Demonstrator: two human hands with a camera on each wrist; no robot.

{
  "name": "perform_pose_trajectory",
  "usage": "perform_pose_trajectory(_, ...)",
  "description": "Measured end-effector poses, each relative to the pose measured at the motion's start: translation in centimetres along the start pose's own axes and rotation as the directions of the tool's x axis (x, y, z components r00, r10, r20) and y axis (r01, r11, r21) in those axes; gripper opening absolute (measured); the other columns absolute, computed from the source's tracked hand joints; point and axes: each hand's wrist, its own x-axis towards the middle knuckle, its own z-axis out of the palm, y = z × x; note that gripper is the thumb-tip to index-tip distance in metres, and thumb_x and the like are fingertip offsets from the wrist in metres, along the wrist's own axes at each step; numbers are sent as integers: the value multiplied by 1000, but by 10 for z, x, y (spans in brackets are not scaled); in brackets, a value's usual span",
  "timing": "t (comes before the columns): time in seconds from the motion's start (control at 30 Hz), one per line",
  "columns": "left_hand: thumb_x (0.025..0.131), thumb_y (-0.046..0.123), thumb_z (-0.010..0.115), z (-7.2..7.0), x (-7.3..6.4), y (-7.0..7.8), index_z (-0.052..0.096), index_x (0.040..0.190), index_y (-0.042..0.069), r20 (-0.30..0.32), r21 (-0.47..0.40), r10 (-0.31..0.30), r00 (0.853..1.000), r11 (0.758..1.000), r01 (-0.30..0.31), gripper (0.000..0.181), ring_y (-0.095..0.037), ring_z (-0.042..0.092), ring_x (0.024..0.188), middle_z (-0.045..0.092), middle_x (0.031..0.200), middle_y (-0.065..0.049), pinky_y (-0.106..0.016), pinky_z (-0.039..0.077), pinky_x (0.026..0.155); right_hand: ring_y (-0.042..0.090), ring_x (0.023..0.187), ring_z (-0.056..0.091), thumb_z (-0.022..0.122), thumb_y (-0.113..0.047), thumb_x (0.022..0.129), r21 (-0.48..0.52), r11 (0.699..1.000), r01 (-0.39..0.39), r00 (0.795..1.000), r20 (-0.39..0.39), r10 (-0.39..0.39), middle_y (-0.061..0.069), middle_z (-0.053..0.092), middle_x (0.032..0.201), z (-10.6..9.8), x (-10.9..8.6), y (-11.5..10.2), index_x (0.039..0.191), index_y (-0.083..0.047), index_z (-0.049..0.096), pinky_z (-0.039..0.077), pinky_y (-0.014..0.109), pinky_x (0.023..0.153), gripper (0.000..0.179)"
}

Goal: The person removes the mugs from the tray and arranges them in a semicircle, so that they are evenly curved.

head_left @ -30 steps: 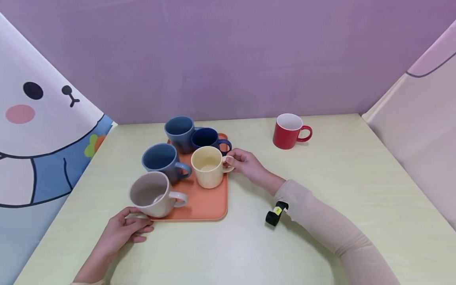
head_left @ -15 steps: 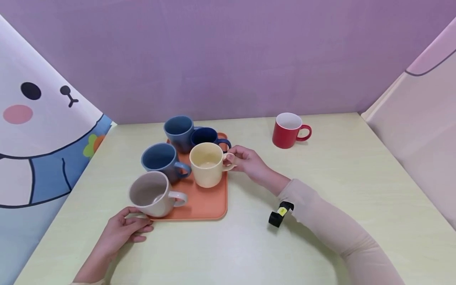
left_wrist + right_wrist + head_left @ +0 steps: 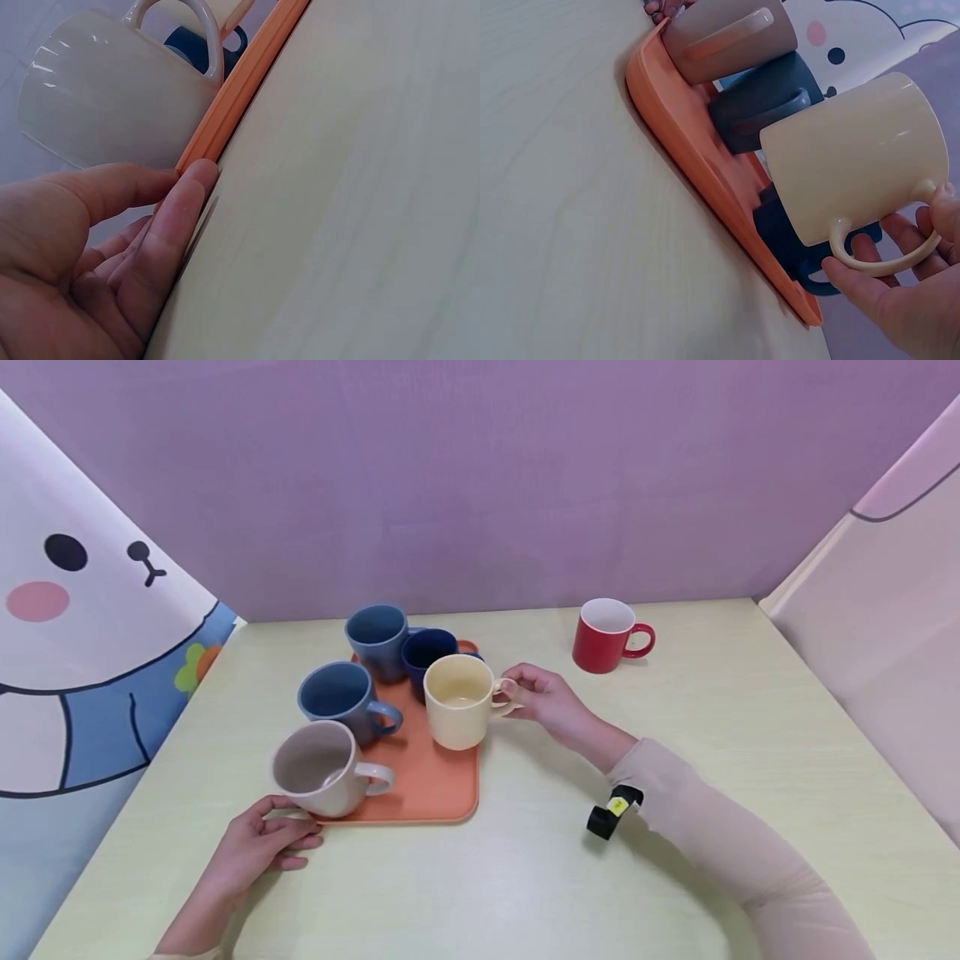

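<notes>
Cream mug [image 3: 459, 702], orange tray [image 3: 438, 785], red mug [image 3: 604, 636]

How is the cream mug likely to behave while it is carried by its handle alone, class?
The cream mug looks glazed and rigid, so probably fragile if dropped. The right hand pinches only its handle, so the body may tend to tilt. It appears empty, so likely manageable, though the smooth glaze could slip.
</notes>
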Motion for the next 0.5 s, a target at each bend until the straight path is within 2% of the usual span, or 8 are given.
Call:
perform_pose_trajectory(0.23,96,0,63,0,0,-1,48,115,-2,-4,-3,-1,1000,1000,1,24,-15,73,78,75,90,-9,-32,61,63,30,108,64,55,-7,102,-7,1000,11,1000,-20,-11,2,66,104,-17,-5,2,111,2,59,54,46,93,13)
perform_pose_trajectory(0.5,96,-1,63,1,0,-1,48,115,-3,-5,-3,9,1000,1000,-9,24,-15,73,78,75,89,-9,-32,61,63,24,103,66,54,-5,102,-12,1000,21,999,-48,-22,0,66,101,-36,-13,3,107,-4,60,54,46,93,8)
